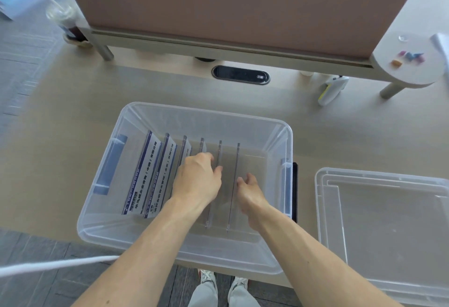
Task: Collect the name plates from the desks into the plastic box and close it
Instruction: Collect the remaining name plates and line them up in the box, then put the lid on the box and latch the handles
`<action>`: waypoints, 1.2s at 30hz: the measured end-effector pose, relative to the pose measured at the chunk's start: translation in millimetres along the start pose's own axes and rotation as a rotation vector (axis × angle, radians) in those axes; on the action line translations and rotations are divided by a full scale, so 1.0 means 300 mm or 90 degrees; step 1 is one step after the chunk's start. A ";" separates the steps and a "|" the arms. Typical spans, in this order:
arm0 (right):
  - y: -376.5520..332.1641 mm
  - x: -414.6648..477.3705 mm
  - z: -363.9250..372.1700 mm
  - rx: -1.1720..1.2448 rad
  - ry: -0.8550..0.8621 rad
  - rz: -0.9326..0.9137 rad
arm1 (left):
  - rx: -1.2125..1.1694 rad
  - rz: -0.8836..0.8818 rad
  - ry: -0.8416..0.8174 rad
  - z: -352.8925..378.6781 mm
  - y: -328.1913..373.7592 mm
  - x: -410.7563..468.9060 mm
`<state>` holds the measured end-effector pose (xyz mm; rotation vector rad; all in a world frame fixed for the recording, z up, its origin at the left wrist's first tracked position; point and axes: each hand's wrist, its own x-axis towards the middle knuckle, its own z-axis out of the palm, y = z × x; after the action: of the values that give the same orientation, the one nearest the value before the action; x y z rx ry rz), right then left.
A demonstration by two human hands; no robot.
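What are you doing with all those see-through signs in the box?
A person is tidying name plates into a clear plastic box on a desk. Six plates stand on edge in a row inside it. Both hands are down in the box: the left hand touches the middle plates, and the right hand is open beside the last one. The lid lies on the desk to the right, so the box is not closed yet.

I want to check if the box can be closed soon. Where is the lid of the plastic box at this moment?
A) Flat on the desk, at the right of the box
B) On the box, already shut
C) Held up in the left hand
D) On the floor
A: the clear lid lies flat on the desk, right of the open plastic box; both hands are inside the box.
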<state>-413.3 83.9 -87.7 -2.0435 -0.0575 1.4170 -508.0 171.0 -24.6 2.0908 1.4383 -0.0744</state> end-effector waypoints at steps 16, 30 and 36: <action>-0.334 -0.548 -0.258 0.130 0.046 -0.224 | -0.258 0.108 0.017 -0.536 0.211 -0.177; -0.181 -0.870 -0.666 0.265 0.141 -0.293 | -0.452 0.129 -0.021 -0.514 0.431 -0.317; 0.031 -0.917 -1.039 0.277 0.191 -0.306 | -0.456 0.120 -0.010 -0.390 0.628 -0.473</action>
<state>-265.0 -176.6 200.5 -1.7053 -0.0957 0.7435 -435.5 65.9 205.5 1.6015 1.0360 0.4357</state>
